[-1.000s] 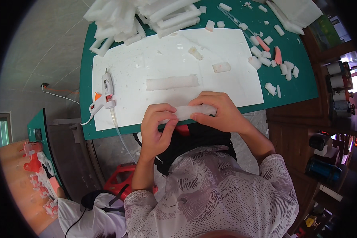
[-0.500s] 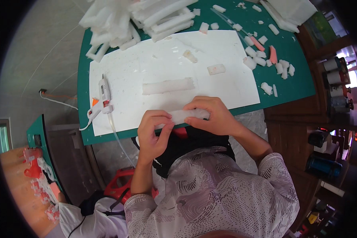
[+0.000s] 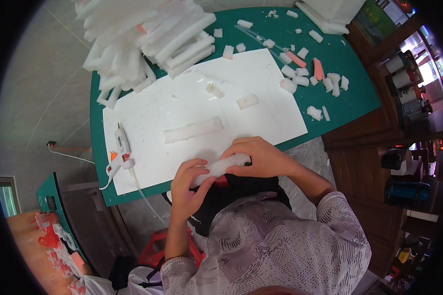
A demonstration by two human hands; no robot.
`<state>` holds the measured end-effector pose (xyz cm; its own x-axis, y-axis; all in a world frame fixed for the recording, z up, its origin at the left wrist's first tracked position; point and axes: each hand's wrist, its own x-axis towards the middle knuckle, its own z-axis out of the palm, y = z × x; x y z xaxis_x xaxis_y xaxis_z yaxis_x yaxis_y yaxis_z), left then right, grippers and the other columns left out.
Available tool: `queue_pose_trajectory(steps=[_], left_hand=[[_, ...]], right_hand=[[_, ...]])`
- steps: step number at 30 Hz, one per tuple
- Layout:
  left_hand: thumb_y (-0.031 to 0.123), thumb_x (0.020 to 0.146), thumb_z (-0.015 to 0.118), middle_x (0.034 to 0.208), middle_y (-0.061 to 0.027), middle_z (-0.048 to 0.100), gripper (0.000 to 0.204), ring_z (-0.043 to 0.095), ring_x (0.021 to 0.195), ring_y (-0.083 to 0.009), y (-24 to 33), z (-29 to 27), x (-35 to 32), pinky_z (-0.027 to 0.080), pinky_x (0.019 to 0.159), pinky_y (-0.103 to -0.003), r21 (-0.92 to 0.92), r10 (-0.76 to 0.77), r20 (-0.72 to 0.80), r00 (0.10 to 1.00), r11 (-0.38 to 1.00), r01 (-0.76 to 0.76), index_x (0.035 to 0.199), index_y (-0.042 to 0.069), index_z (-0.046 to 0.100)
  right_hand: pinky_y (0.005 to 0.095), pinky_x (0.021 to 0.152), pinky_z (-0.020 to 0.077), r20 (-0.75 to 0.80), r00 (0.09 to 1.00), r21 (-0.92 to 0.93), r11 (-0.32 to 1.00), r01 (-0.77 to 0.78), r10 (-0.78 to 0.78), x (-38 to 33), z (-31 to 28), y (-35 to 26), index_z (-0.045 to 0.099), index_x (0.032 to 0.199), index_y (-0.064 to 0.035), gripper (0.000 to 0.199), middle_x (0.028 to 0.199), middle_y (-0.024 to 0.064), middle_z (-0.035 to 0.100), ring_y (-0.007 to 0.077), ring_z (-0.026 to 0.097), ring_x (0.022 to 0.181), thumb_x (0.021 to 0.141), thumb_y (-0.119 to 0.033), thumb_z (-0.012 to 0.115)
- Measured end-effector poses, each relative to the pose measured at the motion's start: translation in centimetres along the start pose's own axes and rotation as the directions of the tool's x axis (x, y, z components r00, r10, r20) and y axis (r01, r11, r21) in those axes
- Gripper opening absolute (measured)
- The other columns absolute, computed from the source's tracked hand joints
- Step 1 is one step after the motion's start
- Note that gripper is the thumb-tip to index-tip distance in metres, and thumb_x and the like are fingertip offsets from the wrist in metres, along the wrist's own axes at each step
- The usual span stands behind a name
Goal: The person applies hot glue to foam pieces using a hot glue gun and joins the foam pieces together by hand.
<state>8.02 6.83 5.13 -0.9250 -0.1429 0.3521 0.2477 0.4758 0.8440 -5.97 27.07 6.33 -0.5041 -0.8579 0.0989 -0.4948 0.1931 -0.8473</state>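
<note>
Between my two hands, just off the table's front edge, is a white foam roll (image 3: pixel 221 166), tilted up to the right. My left hand (image 3: pixel 187 183) pinches its left end between thumb and fingers. Around the right end curl the fingers of my right hand (image 3: pixel 259 158), with the thumb along the near side. Beyond them a flat strip of white foam (image 3: pixel 193 130) lies on the white board (image 3: pixel 147 118). Two small foam pieces, one yellowish (image 3: pixel 214 90) and one pale block (image 3: pixel 247 102), rest farther back on that board.
A white glue gun (image 3: pixel 122 147) lies at the board's left, its clear stick trailing off the edge. Stacked foam strips (image 3: pixel 147 34) rise at the back left. Foam scraps (image 3: pixel 300 78) and pink pieces (image 3: pixel 318 69) dot the green table (image 3: pixel 349 98). Another person's sleeve (image 3: pixel 103 285) shows lower left.
The foam roll has tilted, its right end now higher, and both hands sit lower in the picture. The camera view has shifted, so the table and its things appear lower and farther left.
</note>
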Motion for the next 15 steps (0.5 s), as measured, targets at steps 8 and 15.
queue_pose_trajectory(steps=[8,15], left_hand=[[-0.001,0.074,0.082,0.113,-0.0151,0.066,0.032,0.065,0.103,-0.0274,-0.2,-0.4,0.0,0.051,0.089,-0.034,-0.007,-0.089,0.025,0.996,0.996,0.089,0.101,0.0,0.064],[-0.001,0.08,0.079,0.114,-0.0146,0.066,0.032,0.067,0.104,-0.0204,-0.9,0.2,0.4,0.053,0.09,-0.03,-0.195,-0.18,0.025,0.983,0.964,0.181,0.108,-0.002,0.063]], right_hand=[[0.0378,0.087,0.0497,-0.026,0.995,0.009,0.996,-0.094,0.094,-0.1,0.3,-0.4,0.062,0.12,-0.0101,0.046,0.102,0.0125,0.068,0.0303,0.066,0.098,0.08,-0.027,0.08],[0.0365,0.088,0.0489,-0.046,0.996,0.122,0.99,-0.07,0.077,0.0,-0.3,-0.5,0.055,0.131,-0.0101,0.059,0.101,0.0111,0.068,0.0272,0.067,0.096,0.078,-0.018,0.081]])
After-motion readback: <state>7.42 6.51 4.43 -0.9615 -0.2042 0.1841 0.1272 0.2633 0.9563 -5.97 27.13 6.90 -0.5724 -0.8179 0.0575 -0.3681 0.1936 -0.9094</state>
